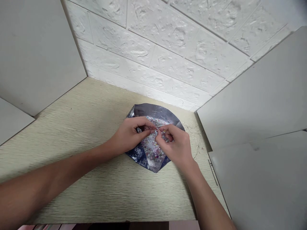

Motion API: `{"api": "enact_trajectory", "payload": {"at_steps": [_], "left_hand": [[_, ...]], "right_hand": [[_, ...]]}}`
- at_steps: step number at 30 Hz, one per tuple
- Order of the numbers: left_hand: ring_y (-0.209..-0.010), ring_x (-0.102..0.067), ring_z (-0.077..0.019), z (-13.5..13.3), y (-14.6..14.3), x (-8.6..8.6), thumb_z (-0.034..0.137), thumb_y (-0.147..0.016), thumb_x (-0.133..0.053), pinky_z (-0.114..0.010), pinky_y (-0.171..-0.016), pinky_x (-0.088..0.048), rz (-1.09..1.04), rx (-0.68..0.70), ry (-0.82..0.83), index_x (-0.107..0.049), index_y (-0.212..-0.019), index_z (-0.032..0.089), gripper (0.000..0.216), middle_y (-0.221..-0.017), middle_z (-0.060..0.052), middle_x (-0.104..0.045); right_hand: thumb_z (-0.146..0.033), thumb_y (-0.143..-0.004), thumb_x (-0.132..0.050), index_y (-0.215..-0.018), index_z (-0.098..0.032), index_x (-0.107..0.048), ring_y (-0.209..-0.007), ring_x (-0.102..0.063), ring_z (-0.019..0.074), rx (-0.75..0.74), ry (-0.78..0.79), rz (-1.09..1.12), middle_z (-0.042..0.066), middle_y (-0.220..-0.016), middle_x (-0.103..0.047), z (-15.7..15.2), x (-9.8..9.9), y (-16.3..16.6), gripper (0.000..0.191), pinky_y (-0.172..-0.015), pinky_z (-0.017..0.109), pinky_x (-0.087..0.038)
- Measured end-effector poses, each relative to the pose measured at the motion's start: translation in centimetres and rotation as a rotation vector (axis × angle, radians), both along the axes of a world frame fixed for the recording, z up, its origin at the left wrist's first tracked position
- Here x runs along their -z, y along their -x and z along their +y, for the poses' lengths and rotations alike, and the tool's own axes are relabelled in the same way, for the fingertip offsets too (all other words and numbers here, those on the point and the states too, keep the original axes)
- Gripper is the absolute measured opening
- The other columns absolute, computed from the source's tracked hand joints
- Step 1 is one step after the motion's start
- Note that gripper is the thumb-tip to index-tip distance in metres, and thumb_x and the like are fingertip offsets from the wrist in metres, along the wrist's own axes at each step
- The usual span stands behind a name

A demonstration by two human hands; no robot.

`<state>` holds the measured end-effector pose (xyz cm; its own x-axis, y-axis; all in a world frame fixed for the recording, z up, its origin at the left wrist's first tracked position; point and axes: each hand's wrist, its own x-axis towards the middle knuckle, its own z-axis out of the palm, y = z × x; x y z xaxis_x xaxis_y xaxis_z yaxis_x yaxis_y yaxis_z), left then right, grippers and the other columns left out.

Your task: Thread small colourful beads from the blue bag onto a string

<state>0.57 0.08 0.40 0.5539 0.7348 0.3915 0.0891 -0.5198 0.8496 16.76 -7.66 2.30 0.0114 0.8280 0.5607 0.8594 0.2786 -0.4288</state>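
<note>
Both hands meet above an opened bag (pixel 155 110) with a silvery lining and dark blue patterned sides. Inside it lies a heap of small mixed beads (pixel 154 153), mostly pale, with some coloured ones. My left hand (pixel 128 134) is closed, thumb and index finger pinching a thin strand (pixel 155 129) that looks reddish between the fingertips. From the other side, my right hand (pixel 174 140) pinches the same strand, its fingertips almost touching the left ones. Whether a bead is on the strand is too small to tell.
Loose fine thread (pixel 198 137) curls over the pale wood-grain table (pixel 83 172) to the right of the bag. A white brick-pattern wall (pixel 144 57) stands behind. White panels (pixel 254 95) close in the right side, and another panel (pixel 40 54) stands at left.
</note>
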Motion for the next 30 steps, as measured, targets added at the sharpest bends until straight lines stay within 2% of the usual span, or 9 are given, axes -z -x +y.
{"api": "enact_trajectory", "payload": {"at_steps": [4, 8, 11, 15, 20, 23, 25, 27, 30], "left_hand": [[-0.083, -0.064, -0.0153, -0.01, -0.03, -0.06, 0.018, -0.082, -0.062, -0.026, -0.073, -0.050, 0.004, 0.009, 0.017, -0.071, -0.087, 0.019, 0.011, -0.087, -0.002, -0.071], [-0.088, -0.063, -0.0149, 0.16, -0.10, -0.05, 0.017, -0.082, -0.062, -0.026, -0.076, -0.049, -0.054, 0.012, -0.043, -0.072, -0.087, 0.020, 0.012, -0.092, -0.002, -0.068], [-0.084, -0.062, -0.0141, 0.25, -0.13, -0.06, 0.019, -0.082, -0.064, -0.025, -0.073, -0.048, -0.063, -0.009, -0.054, -0.073, -0.085, 0.021, 0.010, -0.087, -0.002, -0.067], [-0.076, -0.062, -0.0132, 0.02, -0.08, -0.28, 0.021, -0.081, -0.065, -0.024, -0.068, -0.047, -0.027, -0.023, -0.020, -0.072, -0.082, 0.019, 0.008, -0.079, 0.000, -0.067], [-0.076, -0.062, -0.0138, -0.22, -0.01, -0.46, 0.025, -0.083, -0.062, -0.024, -0.068, -0.050, 0.003, 0.006, 0.013, -0.069, -0.090, 0.019, 0.011, -0.081, -0.001, -0.069], [-0.077, -0.062, -0.0139, -0.12, 0.04, -0.35, 0.027, -0.085, -0.060, -0.025, -0.070, -0.049, 0.018, 0.003, -0.030, -0.066, -0.096, 0.019, 0.015, -0.083, -0.001, -0.067], [-0.080, -0.061, -0.0142, -0.09, 0.08, -0.27, 0.028, -0.087, -0.057, -0.026, -0.073, -0.048, 0.033, -0.010, -0.065, -0.064, -0.092, 0.019, 0.013, -0.085, -0.001, -0.065], [-0.076, -0.059, -0.0131, -0.20, 0.14, -0.22, 0.029, -0.091, -0.051, -0.026, -0.069, -0.048, 0.000, 0.005, -0.022, -0.058, -0.087, 0.019, 0.013, -0.080, 0.000, -0.061], [-0.059, -0.055, -0.0114, -0.61, 0.22, -0.24, 0.032, -0.096, -0.041, -0.025, -0.055, -0.046, -0.178, 0.099, 0.152, -0.043, -0.090, 0.022, 0.011, -0.067, 0.003, -0.056]], "right_hand": [[-0.022, -0.082, -0.056, -0.079, -0.017, -0.063, -0.049, -0.045, 0.0089, -0.024, 0.000, 0.007, -0.004, -0.056, -0.052, 0.05, 0.16, -0.08, 0.009, -0.049, 0.023, -0.036], [-0.025, -0.088, -0.052, -0.088, -0.018, -0.065, -0.051, -0.046, 0.0094, -0.072, 0.036, 0.016, -0.003, -0.058, -0.052, 0.15, 0.37, -0.31, 0.014, -0.050, 0.023, -0.036], [-0.026, -0.091, -0.050, -0.093, -0.018, -0.064, -0.054, -0.048, 0.0102, -0.094, 0.067, 0.016, -0.002, -0.062, -0.055, 0.13, 0.33, -0.41, 0.016, -0.052, 0.023, -0.037], [-0.028, -0.092, -0.050, -0.092, -0.018, -0.063, -0.057, -0.050, 0.0106, -0.096, 0.092, 0.015, -0.001, -0.066, -0.057, 0.04, 0.03, -0.36, 0.017, -0.054, 0.024, -0.036], [-0.033, -0.093, -0.048, -0.093, -0.019, -0.062, -0.057, -0.050, 0.0115, -0.124, 0.191, 0.030, -0.003, -0.061, -0.054, -0.04, -0.17, -0.26, 0.019, -0.055, 0.025, -0.036], [-0.032, -0.093, -0.048, -0.092, -0.019, -0.060, -0.059, -0.050, 0.0114, -0.127, 0.184, 0.065, -0.002, -0.065, -0.055, -0.06, -0.15, -0.29, 0.017, -0.057, 0.025, -0.037], [-0.030, -0.093, -0.048, -0.091, -0.019, -0.059, -0.062, -0.051, 0.0117, -0.093, 0.161, 0.078, -0.001, -0.070, -0.057, -0.04, -0.14, -0.35, 0.015, -0.059, 0.025, -0.039], [-0.029, -0.093, -0.048, -0.092, -0.019, -0.058, -0.067, -0.054, 0.0125, -0.068, 0.140, 0.088, 0.000, -0.075, -0.059, 0.04, -0.11, -0.42, 0.014, -0.063, 0.026, -0.041], [-0.028, -0.094, -0.046, -0.094, -0.020, -0.057, -0.078, -0.058, 0.0148, -0.073, 0.121, 0.077, 0.003, -0.085, -0.063, 0.25, -0.04, -0.57, 0.013, -0.071, 0.028, -0.044]]}}
